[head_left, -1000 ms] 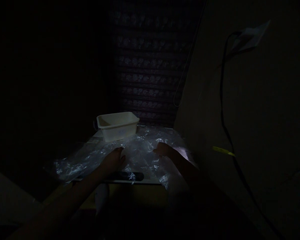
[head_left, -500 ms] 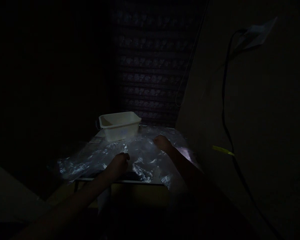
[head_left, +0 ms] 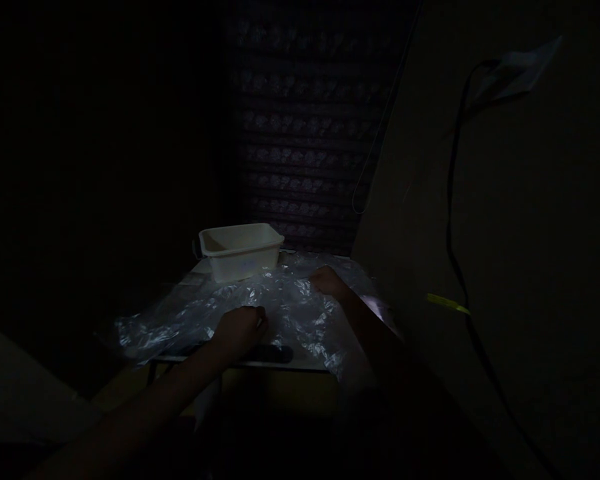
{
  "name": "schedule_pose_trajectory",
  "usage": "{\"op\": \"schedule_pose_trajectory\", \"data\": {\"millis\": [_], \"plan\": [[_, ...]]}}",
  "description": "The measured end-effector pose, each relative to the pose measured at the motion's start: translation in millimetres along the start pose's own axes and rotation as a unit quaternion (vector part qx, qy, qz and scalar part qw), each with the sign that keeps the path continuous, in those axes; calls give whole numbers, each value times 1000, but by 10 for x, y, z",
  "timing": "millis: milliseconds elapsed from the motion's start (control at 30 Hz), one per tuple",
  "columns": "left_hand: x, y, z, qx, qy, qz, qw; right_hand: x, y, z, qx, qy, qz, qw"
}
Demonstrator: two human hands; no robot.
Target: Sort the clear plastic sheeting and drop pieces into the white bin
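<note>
A large crumpled sheet of clear plastic covers most of the table and hangs past its right front corner. My left hand is closed on the sheet near the front edge, with thumb and fingers pinched together. Farther back and to the right, my right hand is closed on the sheet too; its fingertips are hard to make out in the dark. A long dark object lies along the front edge, just below my left hand, partly hidden by it.
At the back left of the table stands a cream plastic tub. A patterned dark curtain or blind hangs behind. Down the right wall runs a black cable with a yellow tie, from a wall plate.
My left hand has shifted slightly right, and the plastic near the front edge has drawn away, showing more of the dark object. My right hand has barely moved.
</note>
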State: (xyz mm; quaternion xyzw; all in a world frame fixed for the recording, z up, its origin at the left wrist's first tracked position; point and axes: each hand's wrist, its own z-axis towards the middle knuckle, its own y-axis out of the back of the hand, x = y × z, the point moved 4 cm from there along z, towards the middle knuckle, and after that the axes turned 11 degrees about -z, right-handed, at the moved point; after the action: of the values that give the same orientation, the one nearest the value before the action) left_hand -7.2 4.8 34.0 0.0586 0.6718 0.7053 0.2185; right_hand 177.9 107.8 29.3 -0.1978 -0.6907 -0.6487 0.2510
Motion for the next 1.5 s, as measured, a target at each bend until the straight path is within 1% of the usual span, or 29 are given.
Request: {"op": "schedule_pose_trajectory", "data": {"millis": [100, 200, 233, 300, 367, 433, 500, 533, 600, 667, 733, 767, 833, 933, 1033, 1133, 1200, 1267, 1333, 1400, 1500], "plan": [[-130, -65, 71, 8, -73, -24, 997, -64, 137, -74, -2, -42, -65, 997], [-300, -195, 100, 1, -162, -25, 986, -138, 185, -203, 31, -64, -118, 990], [-345, -245, 103, -4, -183, -16, 983, -152, 172, -247, 42, -57, -136, 988], [-400, -341, 107, -13, -201, 5, 979, -146, 121, -317, 48, -14, -184, 982], [-419, -419, 110, -14, -209, 18, 978, -109, 61, -359, 30, 37, -224, 973], [-416, -471, 109, -5, -213, 28, 977, -65, 11, -376, 16, 61, -223, 973], [-403, -503, 101, 11, -207, 39, 977, -28, -23, -382, 30, 55, -180, 982], [-398, -515, 95, 20, -203, 42, 978, -16, -31, -387, 43, 42, -135, 989], [-395, -532, 74, 37, -198, 46, 978, -8, -43, -404, 80, -1, -13, 997], [-402, -544, 49, 53, -199, 43, 978, -11, -69, -437, 130, -50, 123, 983], [-410, -546, 23, 67, -202, 39, 976, -13, -97, -476, 171, -83, 206, 960], [-415, -539, 11, 71, -204, 37, 976, -15, -106, -494, 182, -96, 235, 950], [-428, -507, -14, 73, -203, 31, 976, -15, -103, -522, 177, -111, 275, 938], [-438, -441, -48, 82, -185, 26, 979, 16, -67, -552, 149, -100, 301, 937], [-432, -391, -69, 90, -164, 25, 982, 43, -21, -564, 125, -92, 256, 954], [-423, -370, -65, 76, -171, 18, 982, 39, -8, -552, 123, -88, 154, 977], [-428, -367, -59, 71, -180, 13, 981, 24, -22, -524, 125, -64, 80, 987], [-454, -361, -66, 75, -189, 11, 979, -4, -43, -478, 115, -29, 15, 993], [-503, -352, -89, 92, -195, 11, 976, -29, -37, -411, 70, 19, -41, 997], [-571, -345, -116, 111, -202, 9, 973, -51, 6, -343, 6, 57, -83, 995], [-685, -357, -130, 119, -216, 4, 969, -73, 104, -276, -51, 74, -123, 988]]}}
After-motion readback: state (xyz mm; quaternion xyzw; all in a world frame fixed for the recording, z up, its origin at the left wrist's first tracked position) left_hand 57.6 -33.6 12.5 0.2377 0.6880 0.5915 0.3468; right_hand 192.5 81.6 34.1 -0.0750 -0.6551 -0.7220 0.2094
